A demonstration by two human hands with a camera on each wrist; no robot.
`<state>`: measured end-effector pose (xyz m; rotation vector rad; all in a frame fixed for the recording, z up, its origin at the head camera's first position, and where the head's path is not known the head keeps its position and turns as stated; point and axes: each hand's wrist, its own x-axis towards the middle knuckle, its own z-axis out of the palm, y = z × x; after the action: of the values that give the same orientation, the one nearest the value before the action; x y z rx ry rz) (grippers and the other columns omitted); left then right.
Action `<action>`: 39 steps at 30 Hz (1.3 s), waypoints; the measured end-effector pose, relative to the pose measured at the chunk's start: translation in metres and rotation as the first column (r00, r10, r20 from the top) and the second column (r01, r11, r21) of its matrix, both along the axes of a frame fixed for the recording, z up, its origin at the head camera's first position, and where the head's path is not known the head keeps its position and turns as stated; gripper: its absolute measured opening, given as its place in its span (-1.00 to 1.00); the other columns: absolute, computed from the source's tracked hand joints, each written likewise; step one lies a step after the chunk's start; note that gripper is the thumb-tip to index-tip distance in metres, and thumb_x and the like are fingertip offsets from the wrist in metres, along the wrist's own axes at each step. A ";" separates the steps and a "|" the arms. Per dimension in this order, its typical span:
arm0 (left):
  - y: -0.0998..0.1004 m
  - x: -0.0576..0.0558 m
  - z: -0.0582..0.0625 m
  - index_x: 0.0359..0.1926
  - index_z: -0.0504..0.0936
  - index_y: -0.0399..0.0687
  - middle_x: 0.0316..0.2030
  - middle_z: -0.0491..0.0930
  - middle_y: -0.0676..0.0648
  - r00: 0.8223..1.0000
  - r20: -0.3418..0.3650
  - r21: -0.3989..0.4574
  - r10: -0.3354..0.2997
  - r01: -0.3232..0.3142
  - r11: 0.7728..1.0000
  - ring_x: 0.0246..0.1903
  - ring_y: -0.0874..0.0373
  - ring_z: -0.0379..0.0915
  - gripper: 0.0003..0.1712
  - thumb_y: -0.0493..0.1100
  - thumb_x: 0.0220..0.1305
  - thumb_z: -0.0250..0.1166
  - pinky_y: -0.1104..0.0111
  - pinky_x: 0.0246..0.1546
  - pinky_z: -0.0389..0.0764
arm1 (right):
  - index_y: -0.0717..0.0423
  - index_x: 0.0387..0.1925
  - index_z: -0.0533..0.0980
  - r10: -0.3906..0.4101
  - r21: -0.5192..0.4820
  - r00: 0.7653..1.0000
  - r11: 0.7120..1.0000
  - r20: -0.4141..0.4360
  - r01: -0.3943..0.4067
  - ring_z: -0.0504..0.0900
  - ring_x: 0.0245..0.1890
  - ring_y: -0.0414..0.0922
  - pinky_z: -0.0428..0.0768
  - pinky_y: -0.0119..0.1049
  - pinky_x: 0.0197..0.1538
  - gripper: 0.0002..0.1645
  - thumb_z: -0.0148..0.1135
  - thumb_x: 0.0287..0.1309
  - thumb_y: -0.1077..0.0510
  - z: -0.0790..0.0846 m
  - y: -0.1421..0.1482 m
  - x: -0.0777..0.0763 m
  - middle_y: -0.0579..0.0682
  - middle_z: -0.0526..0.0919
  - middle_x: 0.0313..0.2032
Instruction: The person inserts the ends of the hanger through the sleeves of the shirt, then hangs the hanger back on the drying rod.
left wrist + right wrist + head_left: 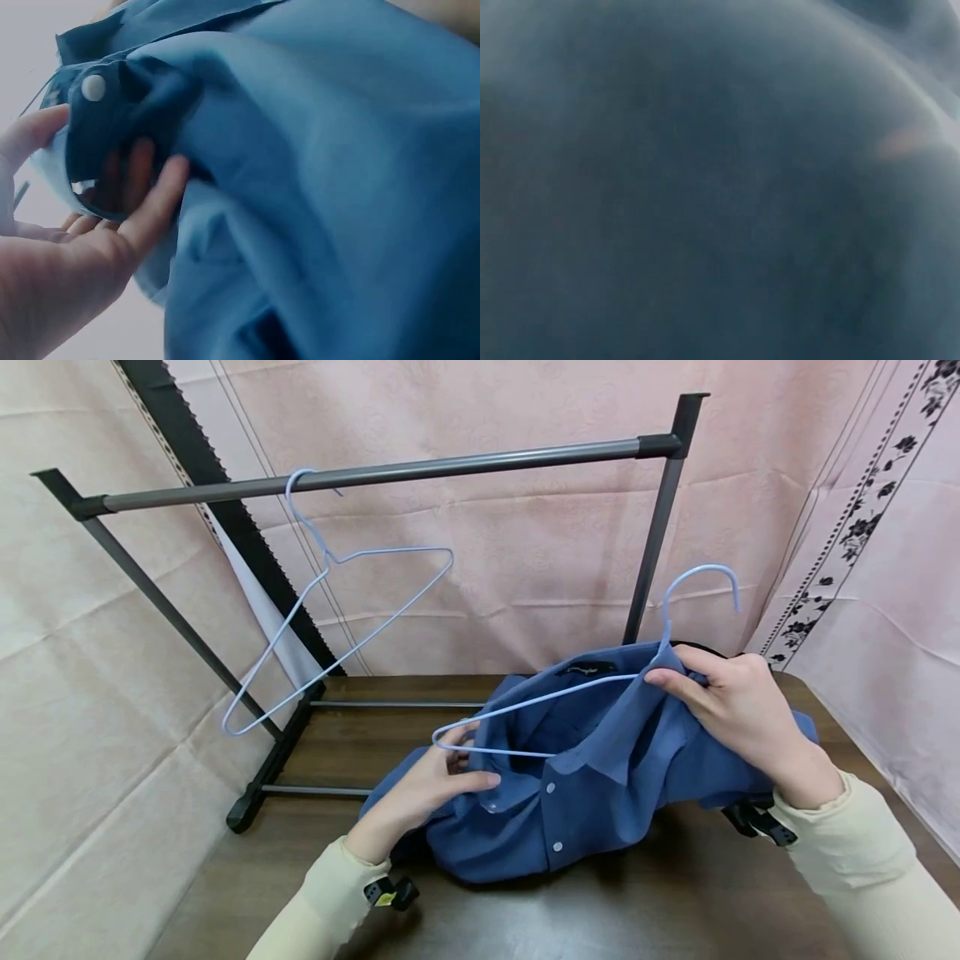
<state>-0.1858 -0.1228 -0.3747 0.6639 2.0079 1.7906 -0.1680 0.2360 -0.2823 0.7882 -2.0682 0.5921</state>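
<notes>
A blue button-up shirt (pixel 600 810) lies bunched on the table, its collar opening facing up. A light-blue wire hanger (pixel 525 700) is partly inside it; the hook rises above the collar at the right, and the left end sticks out of the neck opening. My right hand (pixel 731 710) pinches the collar beside the hanger's neck. At the neck opening's left edge, my left hand (pixel 435 785) holds the shirt between thumb and curled fingers, close to the hanger's end. Those fingers (pixel 161 199) show against the buttoned edge in the left wrist view. Dark blurred cloth fills the right wrist view.
A dark metal clothes rack (pixel 465 464) stands behind the shirt on the brown wooden table (pixel 247 885). Another light-blue hanger (pixel 360 643) hangs bare from its rail, left of centre. Pink cloth (pixel 525 568) covers the wall behind.
</notes>
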 end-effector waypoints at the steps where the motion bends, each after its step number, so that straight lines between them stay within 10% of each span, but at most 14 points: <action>1: -0.003 0.000 0.001 0.45 0.24 -0.05 0.18 0.53 -0.18 1.000 0.007 0.031 -0.002 0.002 1.000 0.03 -0.01 0.50 -0.16 -0.13 0.23 0.44 0.17 0.03 0.57 | -0.05 -0.52 0.49 -0.003 -0.005 1.000 1.000 0.005 0.003 0.12 -0.73 -0.36 0.04 -0.47 -0.62 -0.38 -0.06 0.34 -0.42 -0.001 0.002 0.000 -0.30 0.12 -0.70; 19: -0.044 -0.001 0.032 0.40 0.32 -0.15 0.19 0.49 -0.20 0.987 -0.150 0.029 0.058 -0.054 0.998 -0.06 -0.05 0.46 -0.36 -0.27 0.34 0.28 0.19 -0.18 0.65 | -0.06 -0.56 0.45 0.034 -0.016 0.999 0.999 -0.031 -0.035 0.15 -0.70 -0.37 0.09 -0.46 -0.60 -0.39 -0.02 0.32 -0.41 -0.011 0.006 -0.002 -0.31 0.11 -0.70; 39: -0.051 0.015 0.060 0.30 0.44 0.02 0.02 0.62 -0.05 0.886 -0.431 -0.083 0.173 -0.229 0.970 -0.17 0.00 0.52 -0.45 -0.26 0.33 0.34 0.34 -0.27 0.57 | 0.00 -0.55 0.50 0.004 0.013 0.994 1.000 -0.112 -0.003 0.27 -0.75 -0.32 0.22 -0.43 -0.66 -0.38 0.00 0.38 -0.37 -0.009 -0.004 0.002 -0.26 0.27 -0.71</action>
<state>-0.1704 -0.1735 -0.3143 0.8905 2.5416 1.7139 -0.1659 0.2315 -0.2913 0.8143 -1.9705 0.5252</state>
